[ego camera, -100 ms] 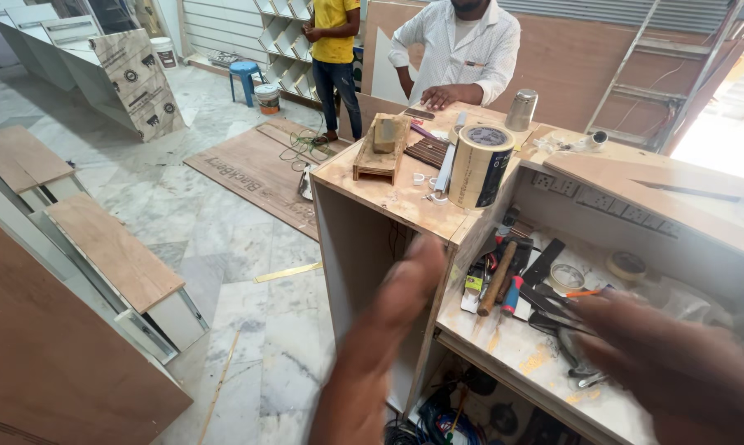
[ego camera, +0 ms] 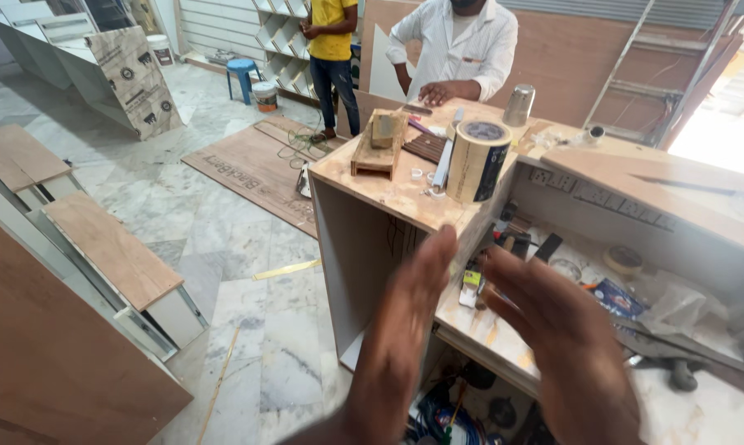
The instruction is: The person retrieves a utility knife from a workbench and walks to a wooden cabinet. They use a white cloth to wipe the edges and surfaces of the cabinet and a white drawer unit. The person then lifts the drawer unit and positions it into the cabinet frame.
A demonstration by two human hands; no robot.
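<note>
The left hand [ego camera: 405,330] and right hand [ego camera: 561,346] are hovering blurred in front of the plywood cabinet [ego camera: 347,247], palms facing each other, fingers spread, apart and gripping nothing; they are nearest the open shelf [ego camera: 487,325], where small tools are lying loose within easy reach; a large tape roll [ego camera: 477,161] is standing upright on the counter [ego camera: 388,194] beside a wooden block [ego camera: 378,144]; across it, a person in a white shirt [ego camera: 463,41] is leaning on one hand.

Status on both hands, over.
Left hand open, empty. Right hand open, empty, above cluttered shelf. Tape roll on cabinet top, untouched.
</note>
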